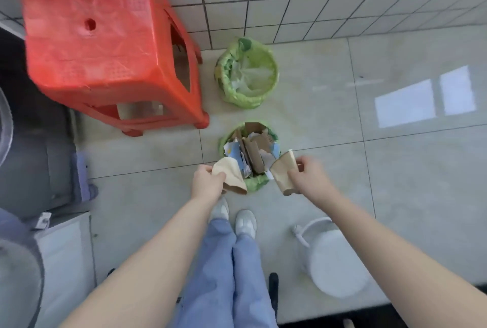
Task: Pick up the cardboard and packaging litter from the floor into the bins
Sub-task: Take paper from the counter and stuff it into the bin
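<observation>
Fingers, left hand [206, 180]: closed in a pinch on the top edge of a tan paper bag [232, 176]; thumb over the front face, the rest behind.
Fingers, right hand [307, 174]: closed round the side of a brown paper cup [283, 173]; the cup lies tilted, mouth toward the near bin, base toward the person.
Where the things are: both held off the floor, just over the near rim of the near bin [257, 184], one on either side of it.
Handling, bag (judged): very light, limp, creased; folds under its own weight below the fingers. Any edge will serve as a hold; no crush risk that matters.
Handling, cup (judged): light, thin-walled, part flattened. Gives under pressure, so a hold across the wall is enough. Not slippery by the look of the paper.
Look, bag: pale tan, crumpled, hanging to a point below the fingers.
Look, cup: kraft brown, paler rim, dented side.
Near bin contents: packed high with brown cardboard pieces [254, 151] standing on edge, plus white and blue printed scraps. Little room left beyond the fingers; pieces may need pressing down (judgement).
Far bin [247, 73]: green liner, clear plastic film inside, well beyond the fingers, near the tiled wall.
Beside, left of the fingers: red plastic stool [105, 40].
Floor [342, 122] round the bins: no litter seen in view.
</observation>
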